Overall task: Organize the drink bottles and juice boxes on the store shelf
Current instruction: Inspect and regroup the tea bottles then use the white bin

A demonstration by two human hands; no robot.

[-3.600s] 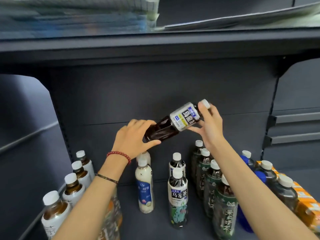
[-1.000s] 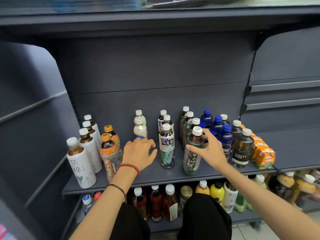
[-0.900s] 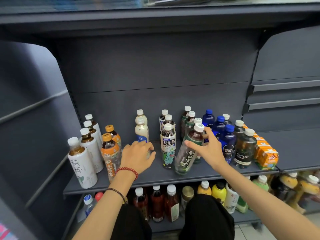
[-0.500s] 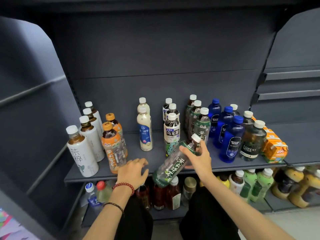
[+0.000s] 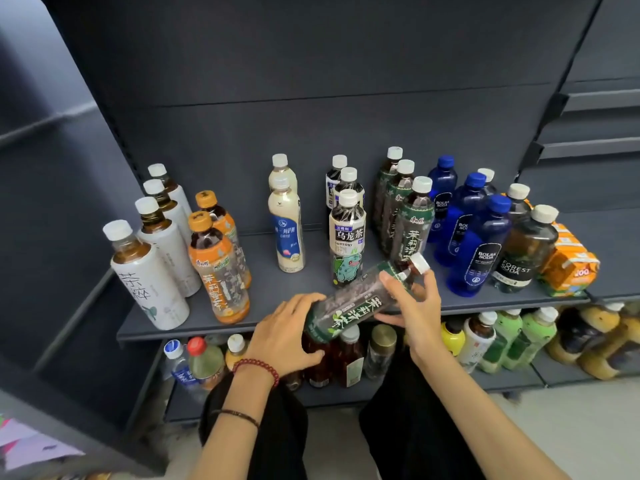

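While the dark shelf (image 5: 266, 289) is carrying upright rows of drinks, white-labelled tea bottles (image 5: 149, 282) are standing at its left end and orange juice boxes (image 5: 568, 268) are sitting at its right end, just beside the soda bottles (image 5: 523, 258). Over the shelf's front edge, a green-labelled tea bottle (image 5: 353, 306) is being held tilted, cap up to the right. The left hand (image 5: 284, 337) is cupping its base with curled fingers, and the right hand (image 5: 419, 306) is gripping its neck below the white cap (image 5: 419, 263). A red bead bracelet (image 5: 258, 368) is circling the left wrist.
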